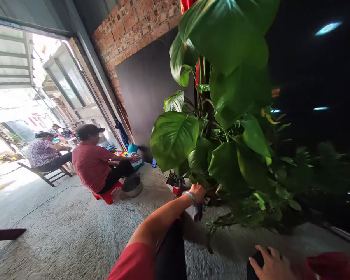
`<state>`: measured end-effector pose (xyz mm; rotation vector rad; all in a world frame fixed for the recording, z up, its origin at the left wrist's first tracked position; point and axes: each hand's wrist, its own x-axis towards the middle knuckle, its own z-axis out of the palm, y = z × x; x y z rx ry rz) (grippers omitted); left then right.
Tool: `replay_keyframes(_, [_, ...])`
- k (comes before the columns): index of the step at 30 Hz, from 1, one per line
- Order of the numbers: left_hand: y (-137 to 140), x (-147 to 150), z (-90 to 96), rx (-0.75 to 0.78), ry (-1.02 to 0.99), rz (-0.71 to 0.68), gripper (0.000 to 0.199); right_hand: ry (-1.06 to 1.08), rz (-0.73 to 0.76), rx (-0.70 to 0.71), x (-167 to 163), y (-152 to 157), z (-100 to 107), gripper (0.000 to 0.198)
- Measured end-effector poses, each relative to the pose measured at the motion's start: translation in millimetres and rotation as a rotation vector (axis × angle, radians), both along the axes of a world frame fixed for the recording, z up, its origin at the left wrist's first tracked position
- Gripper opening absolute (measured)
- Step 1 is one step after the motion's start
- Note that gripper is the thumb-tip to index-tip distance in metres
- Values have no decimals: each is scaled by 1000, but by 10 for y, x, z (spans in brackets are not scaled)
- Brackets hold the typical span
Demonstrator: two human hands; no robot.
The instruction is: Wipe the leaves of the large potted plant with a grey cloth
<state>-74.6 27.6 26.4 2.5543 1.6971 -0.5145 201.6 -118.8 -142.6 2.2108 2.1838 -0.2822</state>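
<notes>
Resting low on a dark knee, the right hand (pixel 272 265) lies loosely spread, holding nothing. Further out, the left hand (pixel 197 193) reaches into the big-leaved plant (pixel 221 128) standing on the concrete floor (pixel 61 229), fingers hidden, grip unclear; a white cloth (pixel 194 212) hangs below it.

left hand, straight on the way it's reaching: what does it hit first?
Probably the low leaves of the potted plant, then its stems; the left hand is already at the foliage's edge. Depth is unclear.

- No writing, label, brand or number can be read anywhere in view.
- The far street sign (pixel 32 119) shows red marks, too small and overexposed to read.
</notes>
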Motion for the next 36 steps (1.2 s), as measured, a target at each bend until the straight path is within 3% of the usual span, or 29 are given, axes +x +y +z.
replay_keyframes(2, [-176, -61, -37, -72, 11, -29, 22, -17, -2, -25, -11, -18, 67, 50])
replay_keyframes(4, [-319, -109, 150, -81, -18, -74, 27, -25, -13, -45, -8, -21, 92, 49])
replay_keyframes(9, [-468, 92, 869, 195, -195, -149, 31, -43, -7, -5, -41, -16, 14, 48])
replay_keyframes(12, [-550, 310, 931, 273, -281, -180, 30, -24, -7, -3, -54, -31, -19, 48])
replay_keyframes(16, [-732, 360, 850, -1, -220, -277, 27, 13, -30, 2, 28, -64, -23, 50])
replay_keyframes(19, [-876, 239, 1186, -104, -372, -388, 34, 47, -34, 11, 114, -87, -32, 49])
replay_keyframes(21, [-917, 214, 1587, 86, -580, -455, 38, 47, -38, 24, 137, -98, -33, 47])
replay_keyframes(23, [-873, 306, 1943, 443, -720, -440, 37, 27, -43, 40, 123, -104, -22, 46])
replay_keyframes(25, [-752, 502, 2076, 752, -694, -384, 36, 8, -47, 42, 84, -104, -4, 45])
replay_keyframes(26, [-682, 615, 2026, 817, -613, -373, 36, 2, -48, 39, 64, -102, 3, 45])
replay_keyframes(28, [-582, 806, 1708, 743, -374, -433, 35, 1, -44, 29, 41, -98, 1, 45])
replay_keyframes(31, [-641, 858, 994, 355, -49, -622, 29, 21, -38, 29, 74, -107, -37, 46])
replay_keyframes(33, [-797, 740, 686, 95, 59, -683, 18, 34, -37, 48, 126, -127, -62, 47])
replay_keyframes(34, [-879, 667, 642, 17, 72, -697, 13, 30, -41, 60, 151, -139, -65, 47])
replay_keyframes(36, [-989, 565, 767, 28, 18, -684, 10, 10, -58, 75, 179, -160, -44, 46])
